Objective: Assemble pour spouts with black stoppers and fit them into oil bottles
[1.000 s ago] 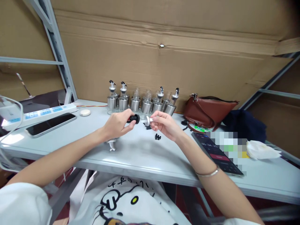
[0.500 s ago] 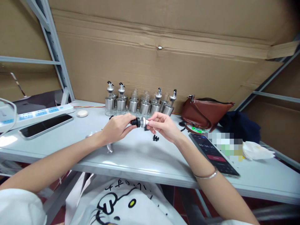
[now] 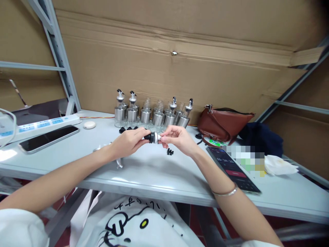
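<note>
Forearms (image 3: 82, 163) slant inward from the two lower corners, meeting like a shallow roof over the white table (image 3: 144, 178). The left hand (image 3: 131, 140) lies with its back turned up, the wrist nearly straight and in line with the arm. Its thumb and index finger pinch a black ribbed stopper (image 3: 152, 137) between them, the thumb on the near side; how the other fingers sit beneath cannot be told.

The right hand (image 3: 178, 138) comes in from the opposite side, wrist a little bent, thumb side toward the camera. Thumb and index finger close on the narrow white stem of a silver spout top (image 3: 156, 137), with at least one other finger curled below. The stopper and spout top are end to end, seemingly touching, held level above the middle of the table; whether one is seated in the other is too small to tell. A thin bracelet (image 3: 226, 192) rings the right forearm.

Below the right hand lies a cluster of small black pieces (image 3: 170, 151). Black caps (image 3: 122, 130) sit just beyond the left hand, and a loose silver spout (image 3: 119, 163) lies by the left wrist, partly hidden. Behind stand steel-sleeved glass bottles (image 3: 157, 119), four of them wearing spouts.
</note>
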A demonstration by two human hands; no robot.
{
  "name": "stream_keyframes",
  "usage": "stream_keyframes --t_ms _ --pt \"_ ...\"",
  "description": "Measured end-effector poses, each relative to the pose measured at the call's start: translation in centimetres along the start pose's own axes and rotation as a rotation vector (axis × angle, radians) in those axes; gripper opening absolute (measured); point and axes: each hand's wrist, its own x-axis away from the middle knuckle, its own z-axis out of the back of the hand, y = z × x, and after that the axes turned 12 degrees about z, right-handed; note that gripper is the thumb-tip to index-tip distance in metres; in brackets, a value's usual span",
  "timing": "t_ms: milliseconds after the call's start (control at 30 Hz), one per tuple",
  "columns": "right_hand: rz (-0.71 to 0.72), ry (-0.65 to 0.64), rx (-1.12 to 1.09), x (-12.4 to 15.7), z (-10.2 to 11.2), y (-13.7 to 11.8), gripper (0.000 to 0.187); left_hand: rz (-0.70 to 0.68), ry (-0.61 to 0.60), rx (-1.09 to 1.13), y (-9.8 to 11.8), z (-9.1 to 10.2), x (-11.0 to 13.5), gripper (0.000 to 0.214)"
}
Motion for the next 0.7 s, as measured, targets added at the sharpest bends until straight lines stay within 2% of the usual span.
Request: stream_keyframes --t_ms 367,533,700 --pt "-0.027 0.072 0.017 -0.2 -0.9 0.1 0.031 0.023 0.044 -0.032 0.5 0.0 0.2 0.024" --pt "-0.045 0.117 -0.011 -0.2 -1.5 0.1 0.033 -0.014 0.090 -0.018 0.3 -0.4 0.2 0.020" --pt "-0.050 0.085 -0.012 -0.1 -1.6 0.2 0.036 -0.017 0.040 -0.010 0.2 -0.4 0.3 0.024"
